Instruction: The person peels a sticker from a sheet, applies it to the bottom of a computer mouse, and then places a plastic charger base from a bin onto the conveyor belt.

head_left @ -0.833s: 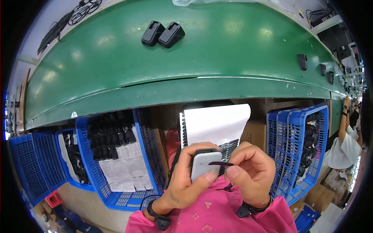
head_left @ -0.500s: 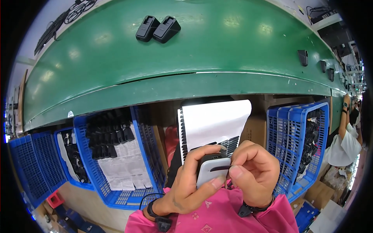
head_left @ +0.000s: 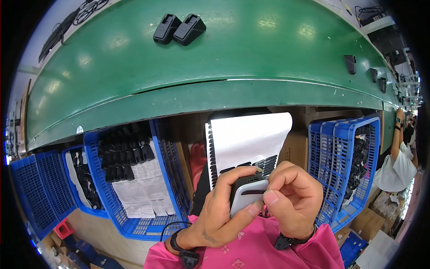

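Note:
My left hand [head_left: 220,214] is wrapped around a small black housing with a light grey face [head_left: 244,204], tilted with a port-like opening at its top end. A thin dark strip [head_left: 253,192] lies across the grey face near that end. My right hand [head_left: 293,199] is closed in a pinch, thumb and index finger at the strip's right end. Behind both hands, over my lap, is a white sheet [head_left: 248,136] with rows of black strips [head_left: 268,166], its far edge curling. My fingers hide its lower part.
Two black docks [head_left: 190,29] stand on the green table [head_left: 251,58], with smaller black pieces [head_left: 350,64] at right. Blue crates [head_left: 163,179] of black parts flank me on the left; another blue crate [head_left: 331,166] is on the right. A person in white [head_left: 396,172] is at far right.
The housing has tilted slightly, showing more of its black top end and port. The right fingers stay at the strip's end. The view has shifted a little.

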`<act>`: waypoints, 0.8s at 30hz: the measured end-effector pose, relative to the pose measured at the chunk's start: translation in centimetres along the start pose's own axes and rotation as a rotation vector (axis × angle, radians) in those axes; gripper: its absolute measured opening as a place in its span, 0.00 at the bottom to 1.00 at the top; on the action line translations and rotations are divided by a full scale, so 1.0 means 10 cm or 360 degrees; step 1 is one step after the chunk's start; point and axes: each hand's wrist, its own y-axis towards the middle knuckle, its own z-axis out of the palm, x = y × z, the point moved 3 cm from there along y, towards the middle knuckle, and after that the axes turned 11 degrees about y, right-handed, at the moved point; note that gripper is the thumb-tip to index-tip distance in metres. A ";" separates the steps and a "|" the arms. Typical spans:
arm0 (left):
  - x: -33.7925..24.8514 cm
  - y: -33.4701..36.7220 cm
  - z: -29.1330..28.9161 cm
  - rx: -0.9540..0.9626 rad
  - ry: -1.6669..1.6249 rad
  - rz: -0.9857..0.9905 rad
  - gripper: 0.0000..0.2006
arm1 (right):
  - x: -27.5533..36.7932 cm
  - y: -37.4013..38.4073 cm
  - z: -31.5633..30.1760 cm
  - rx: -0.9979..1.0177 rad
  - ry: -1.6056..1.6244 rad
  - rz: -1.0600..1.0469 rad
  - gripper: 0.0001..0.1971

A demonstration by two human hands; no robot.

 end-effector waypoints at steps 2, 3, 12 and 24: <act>0.00 0.00 0.00 -0.0005 0.0002 -0.0004 0.27 | -0.01 0.00 0.00 0.0001 0.0003 -0.0006 0.06; -0.01 0.01 0.00 -0.0007 0.0037 -0.0007 0.27 | -0.01 0.00 0.00 -0.0005 0.0003 -0.0002 0.06; -0.03 0.01 0.01 -0.0019 0.0066 -0.0046 0.26 | -0.07 0.02 -0.06 0.0043 0.0062 -0.0134 0.04; -0.02 0.03 0.01 -0.0028 0.0107 -0.0033 0.26 | -0.09 0.03 -0.07 0.0033 0.0046 -0.0121 0.04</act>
